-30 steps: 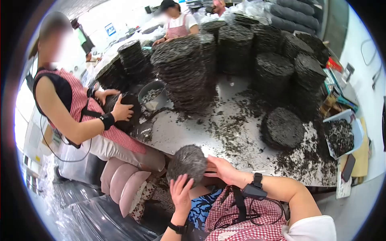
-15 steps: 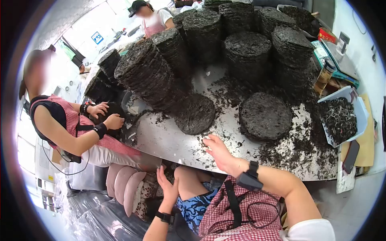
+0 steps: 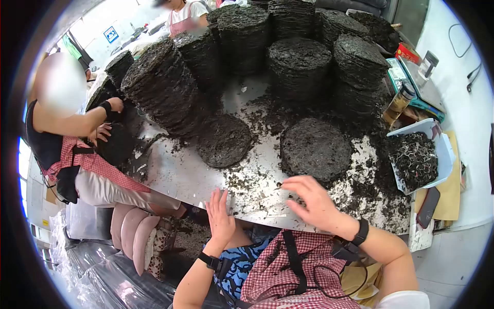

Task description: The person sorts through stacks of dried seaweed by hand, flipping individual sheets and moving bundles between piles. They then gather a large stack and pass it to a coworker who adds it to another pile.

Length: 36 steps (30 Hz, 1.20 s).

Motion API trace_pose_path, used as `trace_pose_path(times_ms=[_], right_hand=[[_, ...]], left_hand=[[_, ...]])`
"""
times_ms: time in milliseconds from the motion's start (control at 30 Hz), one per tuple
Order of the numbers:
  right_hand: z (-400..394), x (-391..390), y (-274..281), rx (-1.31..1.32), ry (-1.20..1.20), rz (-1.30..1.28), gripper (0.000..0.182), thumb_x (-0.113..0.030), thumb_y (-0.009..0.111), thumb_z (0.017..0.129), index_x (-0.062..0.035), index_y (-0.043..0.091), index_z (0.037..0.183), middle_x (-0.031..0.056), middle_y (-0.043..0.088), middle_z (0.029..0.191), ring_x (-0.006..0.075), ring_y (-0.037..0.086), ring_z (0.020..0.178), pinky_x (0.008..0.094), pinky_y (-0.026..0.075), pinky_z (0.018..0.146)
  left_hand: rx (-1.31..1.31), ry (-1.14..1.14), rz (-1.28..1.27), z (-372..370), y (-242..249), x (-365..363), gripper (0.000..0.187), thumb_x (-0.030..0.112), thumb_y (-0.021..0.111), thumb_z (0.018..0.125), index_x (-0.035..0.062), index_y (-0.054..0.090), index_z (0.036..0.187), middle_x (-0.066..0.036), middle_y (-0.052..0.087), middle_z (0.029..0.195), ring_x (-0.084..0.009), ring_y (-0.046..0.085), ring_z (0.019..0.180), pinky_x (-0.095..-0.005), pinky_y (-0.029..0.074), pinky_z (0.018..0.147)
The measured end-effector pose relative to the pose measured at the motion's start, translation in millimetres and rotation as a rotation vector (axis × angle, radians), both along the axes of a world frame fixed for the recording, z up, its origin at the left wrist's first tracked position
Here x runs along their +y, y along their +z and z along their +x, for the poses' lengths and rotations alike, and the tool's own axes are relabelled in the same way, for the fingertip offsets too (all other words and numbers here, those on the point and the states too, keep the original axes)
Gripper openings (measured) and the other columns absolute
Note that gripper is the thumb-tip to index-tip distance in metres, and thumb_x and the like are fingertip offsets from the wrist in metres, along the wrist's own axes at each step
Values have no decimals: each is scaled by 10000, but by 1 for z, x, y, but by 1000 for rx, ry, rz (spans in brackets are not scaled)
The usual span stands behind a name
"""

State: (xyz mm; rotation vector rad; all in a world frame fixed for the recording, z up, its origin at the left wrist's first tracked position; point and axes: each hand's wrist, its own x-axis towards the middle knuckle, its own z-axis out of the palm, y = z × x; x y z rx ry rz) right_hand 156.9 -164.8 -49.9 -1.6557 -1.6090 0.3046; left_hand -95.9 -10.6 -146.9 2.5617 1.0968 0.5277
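Observation:
My left hand [image 3: 220, 219] is at the table's front edge, fingers stretched upward and holding nothing. Over the front of the metal table [image 3: 180, 175], my right hand [image 3: 315, 207] has its thumb apart from its fingers, and no held object shows. Just beyond it lies a low round stack of dark, dried-seaweed-like sheets [image 3: 316, 149]. A second dark round cake [image 3: 225, 141] is further left, at the foot of a tall leaning stack [image 3: 162, 87]. Dark crumbs [image 3: 252, 180] are scattered around and under my hands.
Tall round stacks [image 3: 298, 64] line the back of the table. To the right are a blue-white bin [image 3: 417, 159] of dark scraps, a phone [image 3: 428, 207], a jar [image 3: 399, 103] and a scale [image 3: 422, 85]. A co-worker [image 3: 72, 123] handles dark sheets on the left; another person [image 3: 188, 15] is behind.
My left hand has risen from beside my lap to the table edge. My right hand has moved right and lower. The view has shifted, and the co-worker on the left has reached further forward.

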Motion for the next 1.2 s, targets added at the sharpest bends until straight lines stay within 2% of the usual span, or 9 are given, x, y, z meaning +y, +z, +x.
trace_pose_path(times_ms=[133,233,333,400,533,700,867,1033,1200], right_hand=[[39,-24,0,-338,-187,-56,602,-223,693,821,-31,439,1332,164,431,1365,346,377,1311,477,318,1109],[51,-32,-7,-429,-249,-149,721,-245,755,768,-16,405,1356,173,367,1420,351,290,1374,485,248,1154],[61,-26,-13,-537,-262,-165,717,-263,796,720,-16,459,1303,152,341,1456,335,256,1401,483,204,1176],[69,-19,-16,-619,-242,-196,684,-260,801,708,-17,487,1265,140,337,1465,327,257,1402,483,203,1177],[72,-6,-14,-583,-215,-224,613,-240,797,708,-28,517,1210,121,369,1452,313,296,1389,471,240,1167],[76,-5,-22,-464,-186,-223,592,-248,777,745,-37,492,1220,148,460,1401,322,395,1344,449,300,1144],[71,-3,-17,-440,-199,-233,698,-299,756,783,-26,447,1347,159,463,1406,326,399,1342,444,303,1141],[70,-1,-23,-424,-177,-215,635,-286,737,804,-12,481,1317,157,449,1423,334,392,1345,437,318,1129],[63,-6,-23,-419,-164,-190,632,-268,729,810,-25,472,1334,152,423,1450,329,372,1362,439,315,1135]], left_hand=[[-347,-75,-67,15,-1,8,532,-57,457,771,29,521,1292,-184,469,1402,-396,357,1361,-526,208,1148],[-321,-129,-42,36,7,12,499,-29,483,798,31,520,1292,-181,459,1413,-391,358,1359,-524,215,1144],[-213,-84,2,55,-3,15,520,128,550,885,52,426,1385,-184,352,1489,-375,265,1409,-537,162,1154],[-87,-33,106,60,-8,11,631,259,582,910,50,328,1448,-203,249,1534,-380,183,1438,-549,112,1160],[-127,-23,185,60,-6,9,657,313,591,904,42,332,1444,-199,233,1539,-382,178,1437,-547,105,1163],[-150,-50,169,57,-7,12,660,334,572,908,57,322,1452,-180,255,1536,-378,188,1436,-545,101,1167],[-154,-31,151,57,-9,13,655,349,584,898,63,350,1439,-169,296,1513,-368,206,1430,-558,98,1168],[-149,-2,138,58,-9,10,642,383,574,911,68,371,1433,-171,364,1470,-361,251,1416,-533,111,1173],[-130,-14,132,59,-5,9,582,332,567,919,45,406,1399,-160,404,1443,-351,287,1399,-527,135,1170]])
